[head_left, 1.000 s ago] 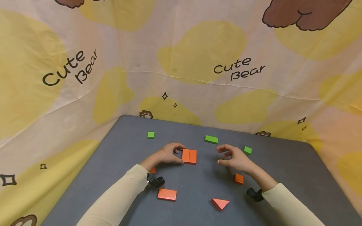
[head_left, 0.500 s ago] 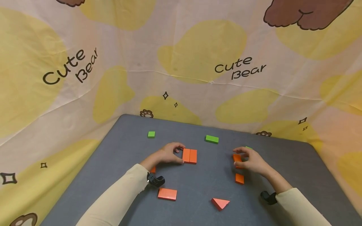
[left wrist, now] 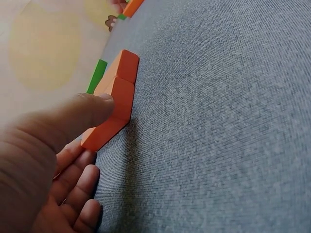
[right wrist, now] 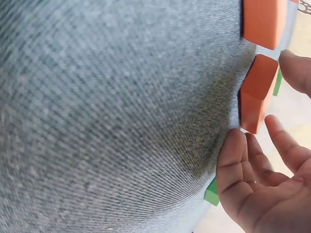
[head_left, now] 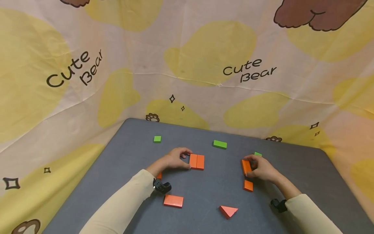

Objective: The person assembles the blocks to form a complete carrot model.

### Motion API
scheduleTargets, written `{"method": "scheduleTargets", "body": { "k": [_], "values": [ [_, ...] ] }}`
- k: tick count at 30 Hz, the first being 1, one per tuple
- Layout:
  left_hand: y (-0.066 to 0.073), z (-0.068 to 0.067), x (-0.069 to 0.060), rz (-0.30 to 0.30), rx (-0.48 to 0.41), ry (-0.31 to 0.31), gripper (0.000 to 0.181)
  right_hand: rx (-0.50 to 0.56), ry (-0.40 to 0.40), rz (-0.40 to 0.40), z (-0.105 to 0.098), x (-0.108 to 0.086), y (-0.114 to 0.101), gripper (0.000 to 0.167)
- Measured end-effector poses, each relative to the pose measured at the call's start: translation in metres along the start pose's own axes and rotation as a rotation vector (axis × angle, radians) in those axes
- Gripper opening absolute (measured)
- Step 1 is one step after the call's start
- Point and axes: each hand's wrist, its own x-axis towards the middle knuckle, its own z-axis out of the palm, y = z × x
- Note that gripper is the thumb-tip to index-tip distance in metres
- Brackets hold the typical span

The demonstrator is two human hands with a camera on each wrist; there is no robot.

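Observation:
Two orange rectangular blocks [head_left: 197, 162] lie side by side and touching, flat on the grey table. My left hand [head_left: 174, 158] holds the left one by its ends; in the left wrist view the thumb [left wrist: 99, 108] presses its near end, and the other fingers lie at its far side. Farther right, my right hand [head_left: 261, 167] has thumb and index finger at opposite ends of another orange rectangular block [head_left: 246, 166], pinching it on the table. A small orange block [right wrist: 265, 22] lies just nearer than that one, apart from the fingers.
Green blocks lie toward the back: a small one [head_left: 157, 139], a longer one [head_left: 220, 144] and one partly hidden [head_left: 257, 154] behind my right hand. Nearer are a red rectangular block [head_left: 173, 201], a red triangular block [head_left: 228, 211] and an orange piece [head_left: 159, 175] by my left wrist.
My right hand has moved right, away from the paired blocks, to the separate orange rectangular block, and its thumb and index finger have closed in on it. The left hand has stayed put.

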Motion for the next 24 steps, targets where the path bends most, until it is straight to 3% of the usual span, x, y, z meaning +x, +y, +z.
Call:
{"method": "scheduleTargets", "body": {
  "k": [13, 24],
  "values": [
    [-0.0008, 0.0, 0.0013, 0.022, -0.005, -0.011, 0.058, -0.025, -0.004, -0.003, 0.0016, 0.0017, 0.0045, 0.064],
    [-0.0018, 0.0016, -0.0008, 0.006, -0.013, -0.001, 0.057, -0.058, 0.012, -0.015, 0.005, 0.0051, 0.0078, 0.063]
  ]
}}
